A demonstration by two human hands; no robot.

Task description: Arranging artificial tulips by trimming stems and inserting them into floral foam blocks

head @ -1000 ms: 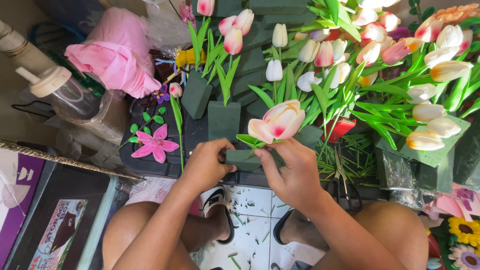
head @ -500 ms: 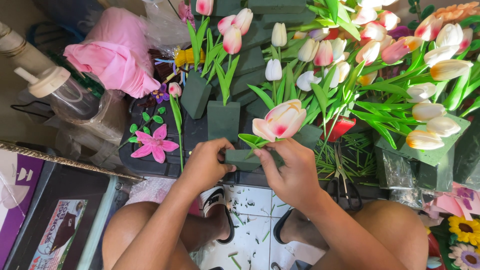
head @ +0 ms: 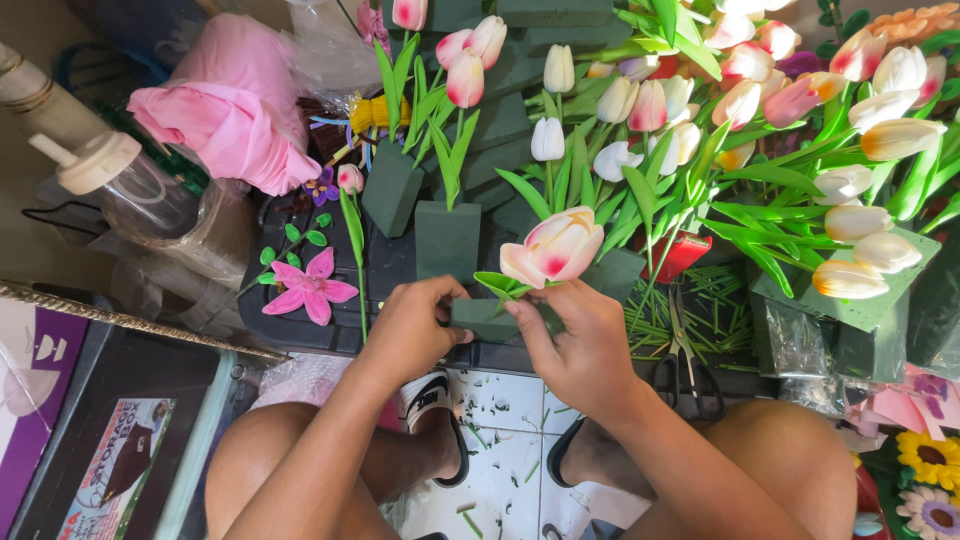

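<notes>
Both my hands hold one small dark green foam block (head: pixel 482 318) in front of me. My left hand (head: pixel 412 328) grips its left end. My right hand (head: pixel 574 345) grips its right end and pinches the base of a pink and white tulip (head: pixel 556 250) with green leaves that stands in the block. Just beyond stand more foam blocks (head: pixel 447 240), some with tulips stuck upright in them.
Many pink, white and cream tulips (head: pixel 760 110) fill the right. Black scissors (head: pixel 686 365) lie among cut green stems. A flat pink flower (head: pixel 311 289) lies on a dark tray. Pink cloth (head: pixel 230 115) and a plastic cup with lid (head: pixel 130 180) sit left. Green scraps litter the tiled floor between my sandalled feet.
</notes>
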